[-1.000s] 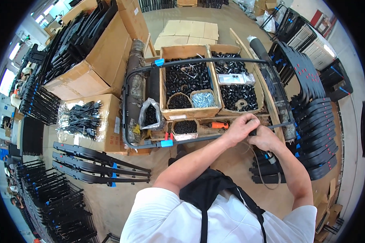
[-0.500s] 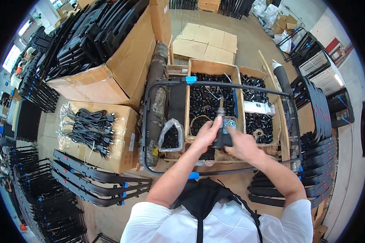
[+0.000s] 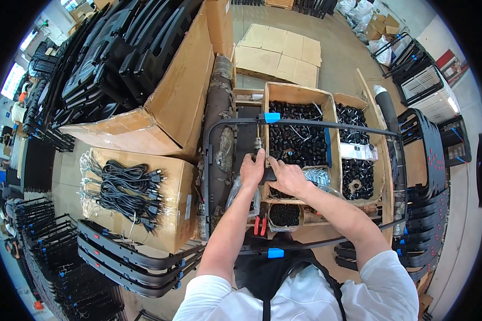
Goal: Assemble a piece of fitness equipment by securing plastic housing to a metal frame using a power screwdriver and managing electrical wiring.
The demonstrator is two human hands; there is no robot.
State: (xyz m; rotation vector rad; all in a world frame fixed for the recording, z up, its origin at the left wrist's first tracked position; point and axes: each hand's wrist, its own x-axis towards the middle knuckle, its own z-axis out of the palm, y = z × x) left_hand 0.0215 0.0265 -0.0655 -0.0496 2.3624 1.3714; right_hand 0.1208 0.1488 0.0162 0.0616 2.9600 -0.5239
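A dark power drill is held between my hands, its metal chuck pointing away from me. My left hand is closed around the drill's body. My right hand is closed at the handle side, fingertips partly hidden. The bit reaches the far bar of a black rectangular frame, just left of a blue clip; whether it touches is unclear. The frame lies across wooden bins of black plastic parts. Silver screws lie beside my right hand.
Red-handled pliers and a small box of black pieces sit near me. At left, coiled black cables rest on a carton, below a large carton of black panels. Stacked black frames stand at right.
Both hands and the drill have moved left, from above the bins to the frame's far bar by the blue clip. The red-handled pliers now show. The whole view has shifted slightly.
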